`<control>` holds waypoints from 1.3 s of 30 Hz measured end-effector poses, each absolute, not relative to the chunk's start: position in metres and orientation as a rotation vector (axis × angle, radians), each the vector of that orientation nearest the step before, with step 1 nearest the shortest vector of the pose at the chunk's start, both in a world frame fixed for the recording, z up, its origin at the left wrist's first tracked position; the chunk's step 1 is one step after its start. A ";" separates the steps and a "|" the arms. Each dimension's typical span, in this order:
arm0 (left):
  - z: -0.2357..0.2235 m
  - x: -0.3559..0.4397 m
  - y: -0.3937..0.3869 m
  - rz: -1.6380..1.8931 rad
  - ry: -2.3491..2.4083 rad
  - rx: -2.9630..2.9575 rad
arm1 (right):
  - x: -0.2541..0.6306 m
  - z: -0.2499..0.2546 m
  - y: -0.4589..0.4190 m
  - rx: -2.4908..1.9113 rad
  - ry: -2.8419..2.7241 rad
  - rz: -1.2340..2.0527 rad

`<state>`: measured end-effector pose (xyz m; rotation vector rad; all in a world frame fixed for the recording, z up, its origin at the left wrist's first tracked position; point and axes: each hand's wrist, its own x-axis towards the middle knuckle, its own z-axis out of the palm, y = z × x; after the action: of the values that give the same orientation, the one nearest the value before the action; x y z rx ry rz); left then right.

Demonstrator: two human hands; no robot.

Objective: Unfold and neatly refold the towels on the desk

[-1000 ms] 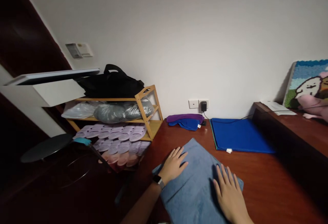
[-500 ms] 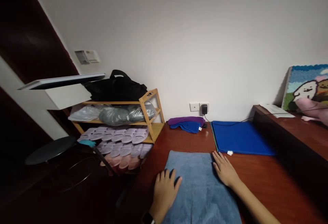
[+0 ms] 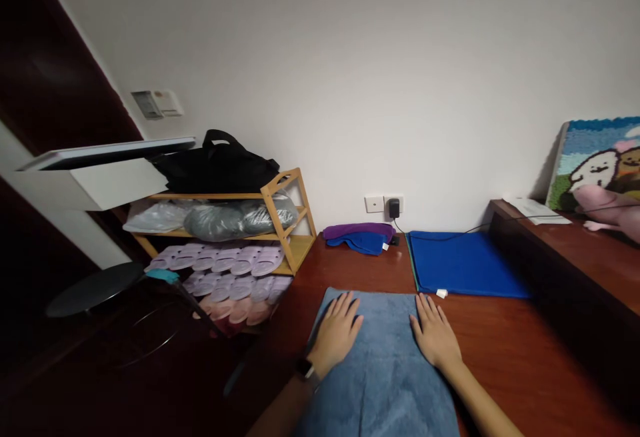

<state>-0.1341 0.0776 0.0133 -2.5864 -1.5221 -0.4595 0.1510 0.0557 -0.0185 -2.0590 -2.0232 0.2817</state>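
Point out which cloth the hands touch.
The dusty blue cloth, under the left hand and right hand; purple cloth and bright blue cloths lie nearer the wall.

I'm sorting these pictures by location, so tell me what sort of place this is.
Probably a lived-in indoor room, perhaps a home: a wooden rack holds rows of lilac footwear, and a pink figure sits before a colourful picture.

- Spread cloth [image 3: 387, 354] on the near part of the desk [image 3: 520, 357].
- Piled cloths [image 3: 360, 232] behind it, near the wall [image 3: 450, 90].
- Second cloth [image 3: 465, 264] right of the pile.
- Rack [image 3: 301, 250] left of the desk, bag [image 3: 220, 169] on top.
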 end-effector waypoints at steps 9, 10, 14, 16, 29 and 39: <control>0.000 -0.054 0.108 -0.446 -1.381 -2.876 | 0.153 -0.012 0.055 -2.095 -2.089 0.273; -0.001 -0.067 0.112 -0.431 -1.429 -2.851 | 0.153 -0.012 0.055 -2.097 -2.088 0.274; -0.003 -0.137 0.131 -0.352 -1.640 -2.717 | 0.152 -0.013 0.054 -2.110 -2.089 0.270; -0.003 -0.165 0.139 -0.354 -1.697 -2.675 | 0.152 -0.014 0.055 -2.110 -2.089 0.253; -0.006 -0.187 0.150 -0.255 -1.877 -2.595 | 0.149 -0.019 0.055 -2.154 -2.100 0.164; 0.009 -0.158 0.144 -0.333 -1.756 -2.470 | 0.150 -0.021 0.059 -2.149 -2.043 0.262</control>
<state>-0.1579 0.1443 0.0094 -2.4701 -1.7564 -0.3333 0.1504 0.0594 -0.0207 -2.1491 -2.0425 0.2619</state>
